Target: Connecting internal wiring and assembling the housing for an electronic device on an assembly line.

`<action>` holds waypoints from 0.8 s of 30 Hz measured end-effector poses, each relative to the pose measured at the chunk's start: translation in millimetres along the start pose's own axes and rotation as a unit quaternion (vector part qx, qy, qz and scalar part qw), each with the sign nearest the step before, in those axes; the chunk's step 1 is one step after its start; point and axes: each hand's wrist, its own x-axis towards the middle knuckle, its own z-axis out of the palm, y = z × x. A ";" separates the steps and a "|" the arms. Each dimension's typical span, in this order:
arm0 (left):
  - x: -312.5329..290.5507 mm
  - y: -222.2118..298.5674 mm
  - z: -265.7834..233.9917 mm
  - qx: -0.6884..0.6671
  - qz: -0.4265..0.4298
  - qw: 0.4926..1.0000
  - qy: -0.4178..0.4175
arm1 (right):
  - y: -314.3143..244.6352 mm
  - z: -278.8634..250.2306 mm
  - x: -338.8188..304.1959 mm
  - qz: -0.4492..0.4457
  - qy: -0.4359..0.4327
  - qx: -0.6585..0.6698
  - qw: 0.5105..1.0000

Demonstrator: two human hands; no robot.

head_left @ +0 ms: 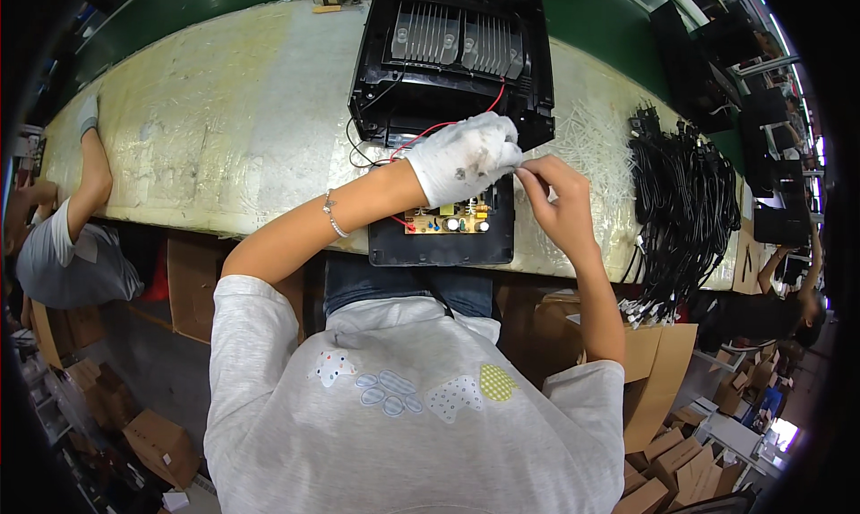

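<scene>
My left hand [470,158], in a smudged white glove, is closed above a yellowish circuit board [448,224]. Bare finger and thumb of my right hand [557,191] are pinched together beside the gloved fingertips; what either hand holds is too small or hidden to name. Beneath the hands, the board rests on a flat black panel [439,253] and is partly covered by my glove. Just beyond stands an open black housing [376,75] with finned metal heat sinks [430,39]. A red wire [414,140] and a thin black wire [350,138] run from it toward the board.
To the right lie a tangled heap of black power cords [676,209] and many thin white strips [591,142] like cable ties. Another person's gloved hand [88,115] rests on the worktable [224,111] at far left. Cardboard boxes [161,447] stand on the floor.
</scene>
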 end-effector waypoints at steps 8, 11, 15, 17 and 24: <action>5.7 1.6 -9.3 -0.017 -0.039 0.999 -0.034 | 7.0 -20.9 6.0 -0.100 -0.056 -0.113 0.987; 3.7 11.1 -11.9 -0.118 -0.189 0.973 -0.057 | 12.3 -23.9 2.3 -0.100 -0.038 -0.124 0.986; 6.7 16.7 -3.7 -0.148 -0.352 0.921 -0.075 | 9.1 -18.7 11.4 -0.089 -0.036 -0.071 0.993; 17.1 19.7 -1.0 -0.147 -0.374 0.914 -0.058 | 11.1 -17.9 15.7 -0.107 -0.057 -0.100 0.988; 19.8 11.5 8.0 -0.105 -0.374 0.920 -0.047 | 6.0 -19.7 21.7 -0.185 -0.125 -0.235 0.946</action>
